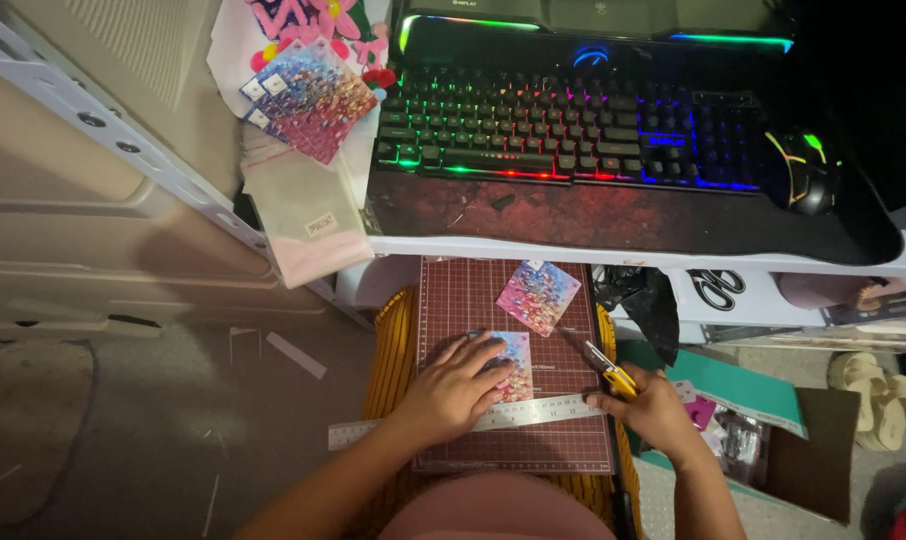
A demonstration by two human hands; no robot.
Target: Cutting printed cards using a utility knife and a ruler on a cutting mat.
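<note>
My left hand (457,385) lies flat, fingers spread, pressing a small holographic card (514,366) and a metal ruler (533,412) onto a dark red cutting mat (453,300) on my lap. My right hand (653,410) grips a yellow craft knife (609,370) at the ruler's right end, blade pointing up and left over the mat's right edge. A second holographic card (538,296) lies loose higher on the mat, tilted like a diamond.
A desk edge (573,250) runs just above the mat, carrying a lit rainbow keyboard (563,125) and a mouse (803,170). More holographic sheets (308,95) hang at the desk's left. A teal sheet (743,385), packets and sandals (873,390) lie on the floor to the right.
</note>
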